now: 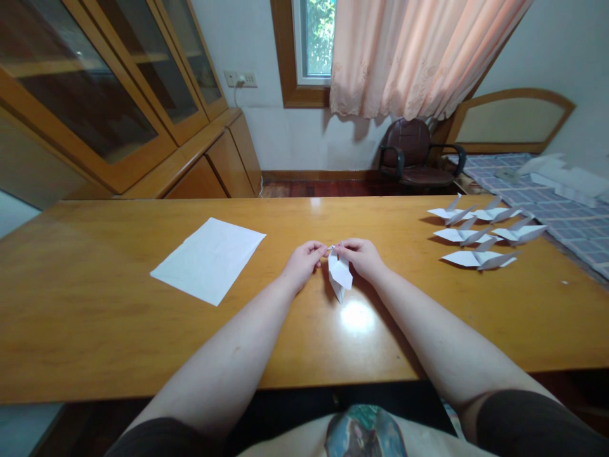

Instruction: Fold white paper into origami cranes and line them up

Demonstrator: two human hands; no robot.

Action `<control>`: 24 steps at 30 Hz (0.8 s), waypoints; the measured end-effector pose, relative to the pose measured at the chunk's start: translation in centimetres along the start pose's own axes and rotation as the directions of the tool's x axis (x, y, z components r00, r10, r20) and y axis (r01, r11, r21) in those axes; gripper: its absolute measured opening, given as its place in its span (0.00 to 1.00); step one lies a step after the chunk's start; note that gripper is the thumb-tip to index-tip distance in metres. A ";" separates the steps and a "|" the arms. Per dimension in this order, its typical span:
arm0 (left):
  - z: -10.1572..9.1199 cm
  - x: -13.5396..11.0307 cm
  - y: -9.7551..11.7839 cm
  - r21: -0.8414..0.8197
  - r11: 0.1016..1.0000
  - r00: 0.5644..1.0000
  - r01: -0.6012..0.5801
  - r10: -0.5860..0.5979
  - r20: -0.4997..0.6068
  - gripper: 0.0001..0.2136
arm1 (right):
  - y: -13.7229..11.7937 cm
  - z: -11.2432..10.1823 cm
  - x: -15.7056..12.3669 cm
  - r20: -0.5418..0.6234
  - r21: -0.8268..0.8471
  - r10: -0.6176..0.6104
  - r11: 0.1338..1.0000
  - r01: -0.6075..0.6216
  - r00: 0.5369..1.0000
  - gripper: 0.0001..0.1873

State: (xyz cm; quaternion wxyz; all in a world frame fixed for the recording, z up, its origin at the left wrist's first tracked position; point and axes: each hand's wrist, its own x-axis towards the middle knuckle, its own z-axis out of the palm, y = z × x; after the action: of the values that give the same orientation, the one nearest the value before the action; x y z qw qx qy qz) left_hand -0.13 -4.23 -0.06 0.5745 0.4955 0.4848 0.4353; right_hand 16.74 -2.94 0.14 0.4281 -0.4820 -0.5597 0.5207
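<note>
Between my two hands, over the middle of the table, is a folded white paper crane (340, 273), its lower point hanging toward me. My left hand (304, 261) pinches the small tip at its upper end between thumb and fingers. From the other side, my right hand (362, 257) is closed on the paper just beside that tip. The fingertips partly hide the fold there. Left of my hands, a white sheet of paper (209, 260) lies flat on the table. Several finished-looking paper cranes (478, 258) stand grouped at the right.
The wooden table (109, 343) spans the view, with its near edge just before my body. Beyond it stand a glass-door cabinet (190, 146) on the left, a brown armchair (413, 152), and a bed (561, 209) on the right.
</note>
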 end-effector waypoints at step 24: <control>0.0 0.1 -0.2 0.000 0.998 0.997 -0.070 0.070 -0.034 0.12 | -0.1 0.0 -0.1 -0.005 -0.074 -0.080 0.994 0.079 0.997 0.15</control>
State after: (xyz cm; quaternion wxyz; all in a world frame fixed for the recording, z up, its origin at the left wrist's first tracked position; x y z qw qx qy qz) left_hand -0.14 -4.11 -0.27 0.5507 0.5043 0.4767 0.4639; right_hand 16.79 -3.01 0.25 0.4327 -0.4770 -0.5954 0.4803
